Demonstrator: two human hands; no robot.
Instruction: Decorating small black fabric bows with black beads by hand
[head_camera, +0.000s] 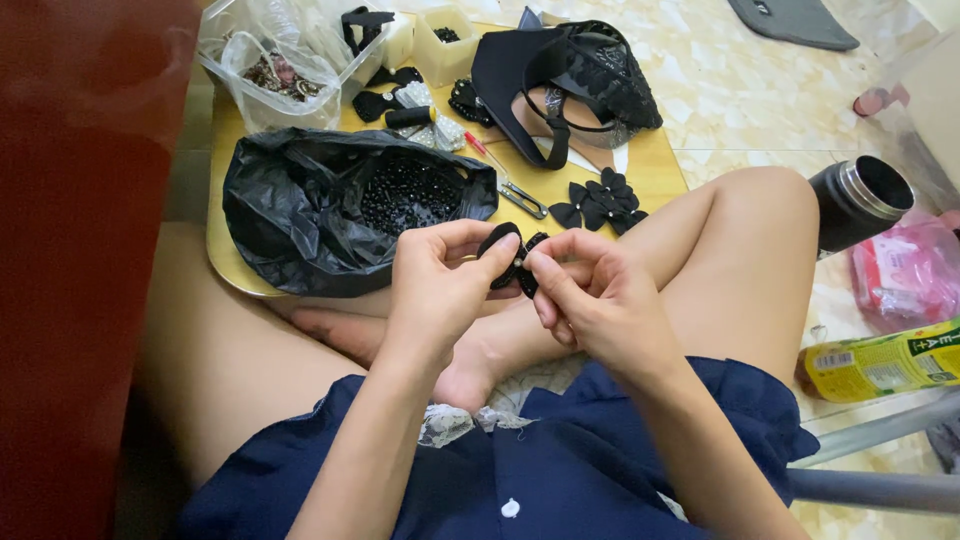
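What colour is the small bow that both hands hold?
The small bow is black, pinched between the left hand and right hand; the head view shows it.

Black fabric bow (510, 258), black plastic bag (290, 200) of black beads (408, 192), black fabric flowers (600, 203), yellow surface (655, 168), navy dress (560, 470), pink packet (905, 272), yellow-green bottle (880, 362), cream marbled floor (740, 90).

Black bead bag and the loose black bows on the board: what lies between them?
In the head view, between the black bead bag and the loose black bows lie small metal snips on the yellow board. The rest is bare board.
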